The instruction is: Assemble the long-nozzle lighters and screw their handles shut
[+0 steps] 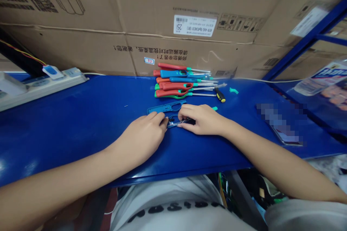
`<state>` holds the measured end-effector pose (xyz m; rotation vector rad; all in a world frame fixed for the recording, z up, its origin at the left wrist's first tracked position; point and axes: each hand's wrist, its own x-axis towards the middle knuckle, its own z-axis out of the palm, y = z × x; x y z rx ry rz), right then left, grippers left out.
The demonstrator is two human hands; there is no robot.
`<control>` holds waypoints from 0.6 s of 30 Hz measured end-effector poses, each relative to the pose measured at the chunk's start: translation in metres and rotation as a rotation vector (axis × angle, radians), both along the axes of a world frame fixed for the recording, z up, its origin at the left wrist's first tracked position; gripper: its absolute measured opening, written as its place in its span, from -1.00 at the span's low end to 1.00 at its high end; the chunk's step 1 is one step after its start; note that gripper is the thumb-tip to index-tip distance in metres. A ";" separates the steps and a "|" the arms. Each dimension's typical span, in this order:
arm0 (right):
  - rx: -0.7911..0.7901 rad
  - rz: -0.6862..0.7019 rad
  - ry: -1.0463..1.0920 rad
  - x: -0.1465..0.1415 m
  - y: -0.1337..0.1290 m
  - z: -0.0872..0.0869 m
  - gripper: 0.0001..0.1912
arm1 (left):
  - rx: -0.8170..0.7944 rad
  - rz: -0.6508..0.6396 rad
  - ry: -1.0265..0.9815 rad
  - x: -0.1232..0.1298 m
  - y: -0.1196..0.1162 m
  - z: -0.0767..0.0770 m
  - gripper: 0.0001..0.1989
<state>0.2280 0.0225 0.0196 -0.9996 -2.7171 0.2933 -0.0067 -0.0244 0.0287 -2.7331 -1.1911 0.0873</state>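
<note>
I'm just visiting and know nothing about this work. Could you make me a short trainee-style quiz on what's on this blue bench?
1. True or false: the right hand is holding the black-and-yellow tool.

2. What stands upright behind the pile of long-nosed lighters?
a) a mirror
b) a cardboard box
c) a window

3. Fill in the colour: the open shell piece lying just beyond the left hand is ____.

Key:
1. False; the tool lies on the bench, at the metal-tip end of the pile.
2. b
3. blue
</note>
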 end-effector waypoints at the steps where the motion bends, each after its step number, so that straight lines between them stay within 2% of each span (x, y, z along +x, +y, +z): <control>1: -0.002 0.000 -0.001 0.000 0.000 0.000 -0.86 | -0.001 0.003 0.000 0.000 0.000 -0.001 -0.70; 7: -0.017 0.040 0.030 0.002 -0.002 0.002 -0.77 | -0.027 0.002 -0.041 -0.002 0.001 -0.002 -0.71; 14: -0.045 -0.024 0.074 0.001 -0.002 -0.002 -0.86 | -0.194 -0.070 -0.434 -0.004 0.015 -0.014 -0.68; 18: -0.071 -0.045 0.036 0.002 0.000 -0.001 -0.89 | -0.234 -0.085 -0.530 -0.002 0.022 -0.020 -0.64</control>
